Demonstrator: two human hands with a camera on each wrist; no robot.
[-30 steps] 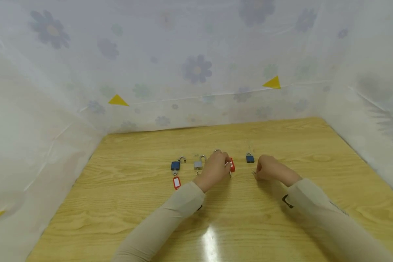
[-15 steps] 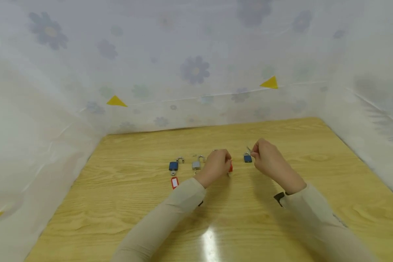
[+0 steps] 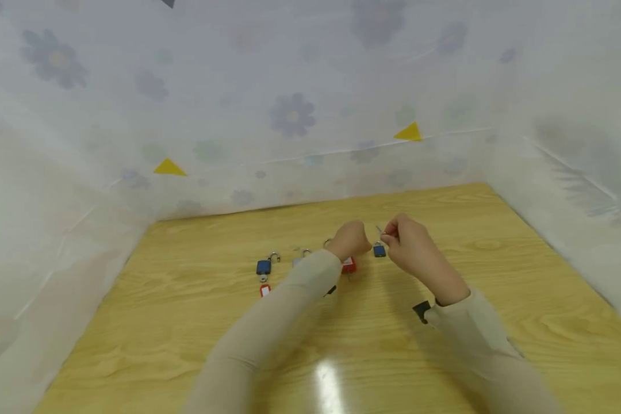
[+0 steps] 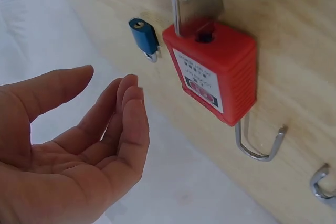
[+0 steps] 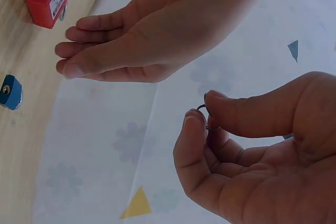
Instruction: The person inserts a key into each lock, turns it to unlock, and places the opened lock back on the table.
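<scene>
My right hand [image 3: 390, 234] is raised above the table and pinches a small metal key [image 5: 205, 115] between thumb and forefinger; only its ring and a thin silver tip [image 3: 378, 230] show. My left hand [image 3: 351, 240] hovers just left of it, open, fingers relaxed [image 4: 128, 103], holding nothing. Below the left hand a red padlock [image 4: 215, 72] lies on the wooden table [image 3: 445, 345], its shackle [image 4: 260, 145] open and a key [image 4: 197, 3] in its keyhole. A small blue padlock [image 3: 379, 250] lies between the two hands.
To the left lie a blue padlock [image 3: 263, 266] with a red tag [image 3: 264, 290], and a grey padlock [image 3: 297, 260] partly behind my left sleeve. White flowered sheeting [image 3: 290, 115] walls in the table at the back and both sides.
My right hand lifted off the table with the key and moved up and left above the small blue padlock. My left hand came off the red padlock and rose, opening.
</scene>
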